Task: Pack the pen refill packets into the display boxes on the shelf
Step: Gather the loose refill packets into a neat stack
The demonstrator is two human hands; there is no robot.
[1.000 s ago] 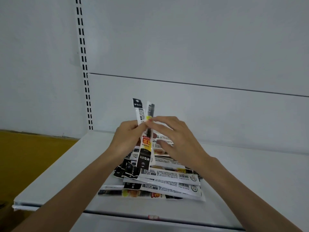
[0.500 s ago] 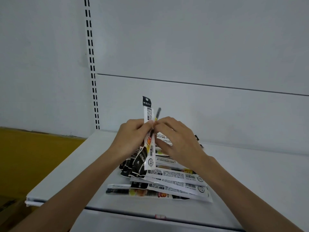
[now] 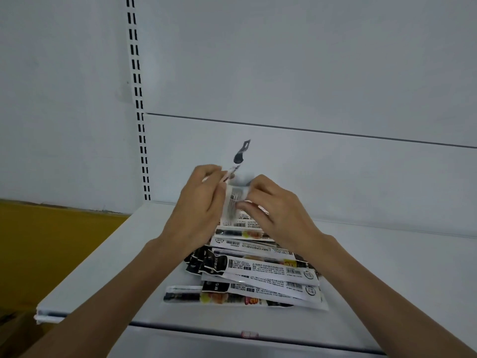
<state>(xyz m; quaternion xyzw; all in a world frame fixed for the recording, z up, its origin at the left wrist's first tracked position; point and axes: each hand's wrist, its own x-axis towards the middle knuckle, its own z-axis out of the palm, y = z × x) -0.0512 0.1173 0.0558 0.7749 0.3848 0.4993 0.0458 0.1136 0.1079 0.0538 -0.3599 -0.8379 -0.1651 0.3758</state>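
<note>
Nearly upright packet [image 3: 239, 158], black end up

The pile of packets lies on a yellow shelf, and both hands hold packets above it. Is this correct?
Wrong colour: the head view shows a white shelf. The pile of packets lies on it; left hand and right hand hold packets above it.

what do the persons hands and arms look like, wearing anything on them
Both are bare. The left hand and right hand have no gloves, and no rings show. The left forearm and right forearm are uncovered to the frame edge: no sleeves, and no watch or bracelet at either wrist. No markings are visible.
</note>
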